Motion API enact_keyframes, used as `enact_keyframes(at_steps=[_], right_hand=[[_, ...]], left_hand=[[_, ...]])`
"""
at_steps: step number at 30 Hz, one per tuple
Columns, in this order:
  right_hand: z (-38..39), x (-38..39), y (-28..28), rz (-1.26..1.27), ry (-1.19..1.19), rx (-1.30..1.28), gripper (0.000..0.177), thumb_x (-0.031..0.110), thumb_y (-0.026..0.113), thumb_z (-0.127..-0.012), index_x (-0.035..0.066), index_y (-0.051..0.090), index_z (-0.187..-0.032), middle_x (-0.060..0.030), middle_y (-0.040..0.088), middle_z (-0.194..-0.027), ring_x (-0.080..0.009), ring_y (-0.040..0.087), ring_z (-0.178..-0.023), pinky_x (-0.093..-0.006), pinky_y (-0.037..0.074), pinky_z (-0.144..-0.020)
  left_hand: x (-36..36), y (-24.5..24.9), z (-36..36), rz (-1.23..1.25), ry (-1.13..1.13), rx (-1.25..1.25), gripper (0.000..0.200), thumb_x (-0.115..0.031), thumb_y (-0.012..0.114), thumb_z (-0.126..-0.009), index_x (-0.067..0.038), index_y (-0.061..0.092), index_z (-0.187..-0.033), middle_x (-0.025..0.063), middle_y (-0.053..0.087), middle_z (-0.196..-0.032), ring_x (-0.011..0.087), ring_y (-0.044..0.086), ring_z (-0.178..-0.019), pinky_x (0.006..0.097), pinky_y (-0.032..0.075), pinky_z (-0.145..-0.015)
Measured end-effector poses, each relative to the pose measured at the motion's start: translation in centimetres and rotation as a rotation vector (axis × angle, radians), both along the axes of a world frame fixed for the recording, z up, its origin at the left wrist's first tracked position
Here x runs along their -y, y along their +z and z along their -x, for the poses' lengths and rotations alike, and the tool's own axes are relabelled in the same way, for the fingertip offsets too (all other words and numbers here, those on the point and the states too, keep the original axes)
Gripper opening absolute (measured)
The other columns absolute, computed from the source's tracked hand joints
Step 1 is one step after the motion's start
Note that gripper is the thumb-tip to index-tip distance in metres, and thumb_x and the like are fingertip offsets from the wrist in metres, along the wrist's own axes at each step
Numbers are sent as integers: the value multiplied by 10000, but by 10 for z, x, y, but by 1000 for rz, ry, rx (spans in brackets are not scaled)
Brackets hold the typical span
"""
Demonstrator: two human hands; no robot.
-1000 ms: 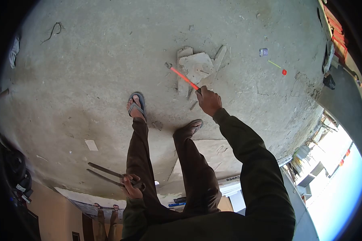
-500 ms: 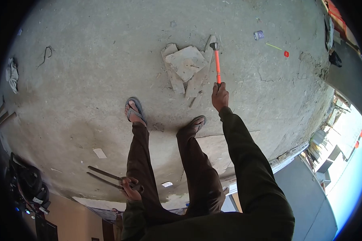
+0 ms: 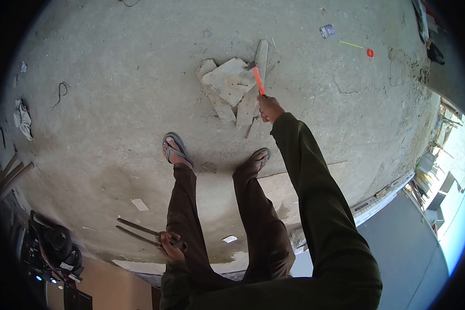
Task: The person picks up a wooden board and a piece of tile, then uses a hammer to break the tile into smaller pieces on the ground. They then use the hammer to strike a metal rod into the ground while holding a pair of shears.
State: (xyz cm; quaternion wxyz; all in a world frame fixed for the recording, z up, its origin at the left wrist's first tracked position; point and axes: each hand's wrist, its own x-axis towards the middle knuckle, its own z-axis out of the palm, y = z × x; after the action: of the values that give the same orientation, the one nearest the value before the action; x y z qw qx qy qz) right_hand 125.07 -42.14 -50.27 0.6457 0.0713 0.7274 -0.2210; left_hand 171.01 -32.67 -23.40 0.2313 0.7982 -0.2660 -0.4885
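My right hand is wrapped round the orange handle of a hammer. Its dark head overlaps the right edge of a broken flat slab. A small dark rod-like piece lies on that slab, which rests over narrower grey planks. Low on the left, beside my thigh, my left hand grips a pair of dark metal tongs near the joint end. Their two long arms point away to the left, slightly apart.
My sandalled feet stand on the concrete floor just short of the slab pile. A purple wrapper and a red ring lie at the upper right. A motorcycle-like black machine stands at the lower left; a whitish cloth lies above it.
My right hand has brought the hammer left, so its head moved from the plank at the right onto the slab's edge. My left hand still holds the tongs. The view has shifted slightly.
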Motion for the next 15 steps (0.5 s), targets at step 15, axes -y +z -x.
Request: enact_keyframes(at_steps=[15], right_hand=[[-48, 3, 34, 375, -645, -789, 353, 408, 461, -925, 104, 390, -760, 21, 339, -512, -110, 348, -382, -289, 329, -357]], left_hand=[[45, -76, 69, -177, -9, -158, 256, -352, 477, -940, -96, 491, -937, 14, 543, -768, 96, 479, -605, 250, 423, -575]])
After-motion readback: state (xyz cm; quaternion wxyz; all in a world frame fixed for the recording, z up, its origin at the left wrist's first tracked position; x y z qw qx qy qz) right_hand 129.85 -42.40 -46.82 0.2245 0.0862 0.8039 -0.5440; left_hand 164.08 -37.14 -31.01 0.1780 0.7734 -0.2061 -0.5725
